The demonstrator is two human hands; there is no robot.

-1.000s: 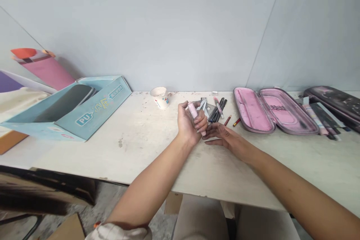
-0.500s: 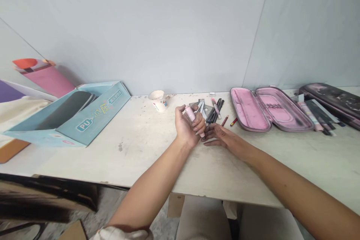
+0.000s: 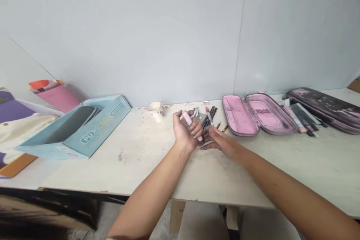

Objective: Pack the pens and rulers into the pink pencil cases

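Observation:
My left hand (image 3: 184, 130) is curled around a pale pink marker (image 3: 192, 126), which lies slantwise across the fingers. My right hand (image 3: 221, 144) lies open just beside it, its fingertips close to the marker's lower end and the pile of tools. That pile (image 3: 206, 119) sits on the white table (image 3: 132, 168) just beyond my hands. It holds several black pens, a pink-capped marker, a small grey metal plate and something silver, partly hidden behind my left hand. Two short red pencils (image 3: 222, 126) lie to its right.
An open pink pencil case (image 3: 258, 114) lies right of the pile, with a dark case (image 3: 323, 108) and several pens beyond it. A paper cup (image 3: 155, 111) lies on its side at the wall. A blue cardboard box (image 3: 75, 135) stands left.
The whole scene sits lower and further left in the view as my head has turned. My hands have stayed close together, and the pink marker remains in my left hand.

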